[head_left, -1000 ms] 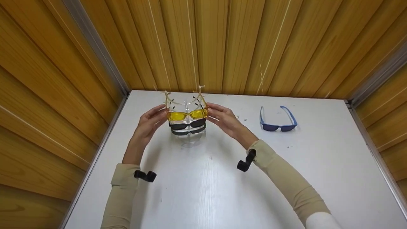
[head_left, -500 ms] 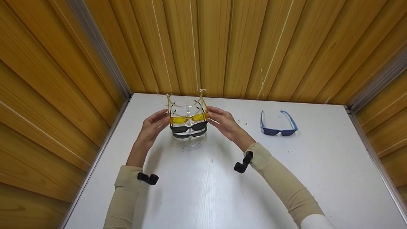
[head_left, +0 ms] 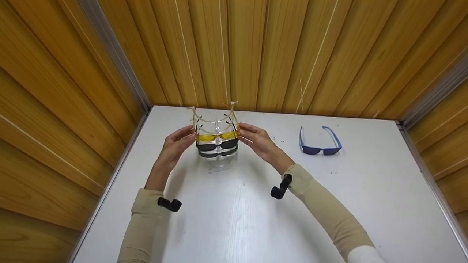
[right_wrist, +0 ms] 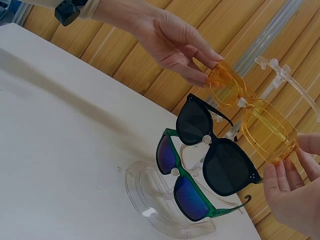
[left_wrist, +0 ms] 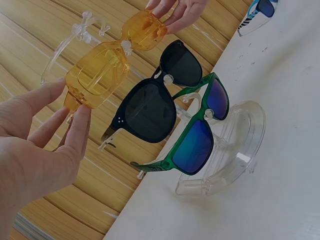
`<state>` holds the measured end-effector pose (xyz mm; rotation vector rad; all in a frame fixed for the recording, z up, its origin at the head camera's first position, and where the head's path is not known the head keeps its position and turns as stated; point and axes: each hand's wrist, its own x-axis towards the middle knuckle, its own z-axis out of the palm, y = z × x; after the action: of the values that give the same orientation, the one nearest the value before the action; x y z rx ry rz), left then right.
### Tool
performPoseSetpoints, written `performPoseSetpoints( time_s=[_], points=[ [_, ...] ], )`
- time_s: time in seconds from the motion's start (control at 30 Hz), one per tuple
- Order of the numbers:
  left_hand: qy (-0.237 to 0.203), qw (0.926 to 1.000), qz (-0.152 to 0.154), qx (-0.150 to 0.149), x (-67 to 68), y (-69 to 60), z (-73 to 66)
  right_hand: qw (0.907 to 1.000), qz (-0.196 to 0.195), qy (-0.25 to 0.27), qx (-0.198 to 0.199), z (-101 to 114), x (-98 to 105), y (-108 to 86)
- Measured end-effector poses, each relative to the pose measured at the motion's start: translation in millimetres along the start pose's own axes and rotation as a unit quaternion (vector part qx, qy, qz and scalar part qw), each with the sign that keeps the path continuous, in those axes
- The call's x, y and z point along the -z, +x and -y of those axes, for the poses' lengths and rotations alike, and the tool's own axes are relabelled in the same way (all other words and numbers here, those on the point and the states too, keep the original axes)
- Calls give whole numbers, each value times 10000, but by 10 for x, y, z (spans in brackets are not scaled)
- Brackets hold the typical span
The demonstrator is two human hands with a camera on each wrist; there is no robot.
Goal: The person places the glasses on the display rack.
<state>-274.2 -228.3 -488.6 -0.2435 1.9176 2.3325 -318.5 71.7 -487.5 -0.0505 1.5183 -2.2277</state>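
Observation:
Yellow glasses (head_left: pixel 207 137) sit on an upper tier of a clear display stand (left_wrist: pixel 250 135). My left hand (head_left: pixel 173 146) pinches their left end between thumb and fingers, and my right hand (head_left: pixel 261 143) pinches the right end. Both wrist views show the bridge resting at a clear peg. Below hang black sunglasses (right_wrist: pixel 227 165), and lower still green-framed sunglasses (left_wrist: pixel 192 145) with blue lenses. Above the yellow pair, the stand's top tier carries a bare curved arm (left_wrist: pixel 50 57).
Blue sunglasses (head_left: pixel 321 150) lie with their temples unfolded on the white table (head_left: pixel 234 212), right of the stand. Wood-panelled walls (head_left: pixel 241 54) rise behind and at both sides. Small clear bits dot the table.
The yellow glasses have lowered and tilted slightly against the stand, both hands keeping their hold. The whole head view has shifted a little. The blue sunglasses stay put on the table.

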Motion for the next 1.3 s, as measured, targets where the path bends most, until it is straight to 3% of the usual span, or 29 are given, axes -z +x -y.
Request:
performPoseSetpoints(
  time_s=[0.4, 0.67, 0.97, 1.3],
  points=[
    [-151, 9998, -17, 104, 5, 27, -6, 9998, 77, -180, -23, 4, 75, -30],
    [-160, 9997, -184, 3, 104, -26, 9, 9989, 168, -445, 2, 40, 209, -141],
    [235, 9986, -275, 378, 224, -143, 248, 9976, 241, -630, -145, -6, 532, -345],
    [328, 9966, -188, 728, 166, -197, 478, 9954, 446, -827, -171, -4, 783, -456]
  ],
)
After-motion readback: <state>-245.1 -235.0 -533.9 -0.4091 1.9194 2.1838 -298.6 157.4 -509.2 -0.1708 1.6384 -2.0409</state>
